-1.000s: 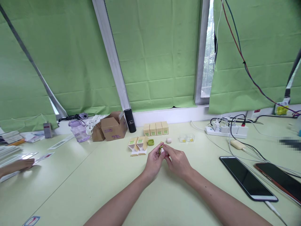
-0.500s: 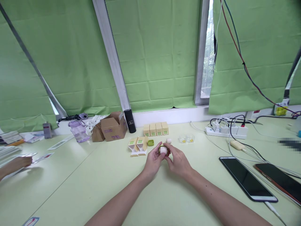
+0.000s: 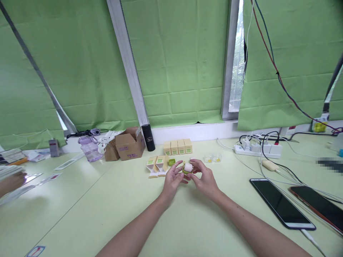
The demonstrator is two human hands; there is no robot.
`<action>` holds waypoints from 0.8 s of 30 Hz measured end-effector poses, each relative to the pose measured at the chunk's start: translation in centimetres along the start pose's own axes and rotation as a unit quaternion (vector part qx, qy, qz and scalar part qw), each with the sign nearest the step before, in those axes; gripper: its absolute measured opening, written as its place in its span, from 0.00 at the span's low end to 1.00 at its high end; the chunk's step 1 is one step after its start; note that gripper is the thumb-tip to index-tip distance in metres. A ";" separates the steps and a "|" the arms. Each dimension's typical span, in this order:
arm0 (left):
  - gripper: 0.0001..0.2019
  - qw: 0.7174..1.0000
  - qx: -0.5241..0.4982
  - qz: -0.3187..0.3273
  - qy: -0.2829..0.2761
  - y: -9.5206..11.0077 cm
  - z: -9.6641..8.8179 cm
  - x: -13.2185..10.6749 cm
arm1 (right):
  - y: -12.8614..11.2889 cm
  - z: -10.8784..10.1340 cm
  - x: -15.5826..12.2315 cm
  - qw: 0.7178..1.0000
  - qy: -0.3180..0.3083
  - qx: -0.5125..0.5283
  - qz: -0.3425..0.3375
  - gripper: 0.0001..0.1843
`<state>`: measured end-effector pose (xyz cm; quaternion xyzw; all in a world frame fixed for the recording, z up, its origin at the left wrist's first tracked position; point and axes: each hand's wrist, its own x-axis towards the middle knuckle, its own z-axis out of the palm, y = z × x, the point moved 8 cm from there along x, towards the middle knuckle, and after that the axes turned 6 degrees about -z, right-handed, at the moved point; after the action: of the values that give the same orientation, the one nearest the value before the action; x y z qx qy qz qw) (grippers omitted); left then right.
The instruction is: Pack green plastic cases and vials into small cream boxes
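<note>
So both hands meet over the pale green table, out in the middle, just in front of the little stuff by the window. Between them is a small pot, held a bit above the tabletop, right of a loose green lid that lies flat on the table. The pot is round and squat, wider than tall, so its only real axis is the short one through the middle, and that points up and slightly toward the camera. The pale pinkish top faces up and the green rim sits underneath. The right hand has it pinched, thumb and fingertips curled around the right side. The left hand is looser, with its fingers spread and half curled at the pot's left edge, and I honestly can't tell if they're pressing on it or just hovering against it. Two open cartons sit just left of the lid, with a row of four closed little boxes behind. A phone lies well off to the right, and another person's hand is at the far left edge.
</note>
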<state>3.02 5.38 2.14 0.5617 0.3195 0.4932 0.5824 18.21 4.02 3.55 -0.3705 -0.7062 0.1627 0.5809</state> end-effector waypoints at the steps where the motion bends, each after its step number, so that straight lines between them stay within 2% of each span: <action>1: 0.33 1.000 0.013 0.005 0.014 0.0 -0.4 0.1 | 0.0 0.0 0.1 1.000 0.001 0.023 0.010 0.24; 5: 0.25 0.994 0.072 0.035 0.074 0.2 -1.6 0.3 | 0.2 0.0 0.4 0.993 -0.001 0.105 0.058 0.23; 9: 0.20 0.974 0.176 0.085 0.111 1.0 -1.9 0.0 | 0.9 0.3 0.5 0.974 0.009 0.195 0.115 0.29; 13: 0.23 0.944 0.271 0.153 0.104 2.2 -1.0 -0.6 | 1.7 0.8 0.4 0.950 0.015 0.258 0.176 0.34; 17: 0.25 0.922 0.321 0.189 0.103 2.9 -0.5 -1.0 | 2.5 1.1 0.1 0.931 0.024 0.281 0.230 0.37; 24: 0.25 0.891 0.393 0.214 0.074 2.8 0.2 -1.2 | 2.6 1.6 -0.1 0.926 0.014 0.283 0.251 0.35</action>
<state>2.27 3.85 4.72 0.7615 0.4011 0.4804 0.1690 17.61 5.96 1.34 -0.3583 -0.5062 0.4910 0.6117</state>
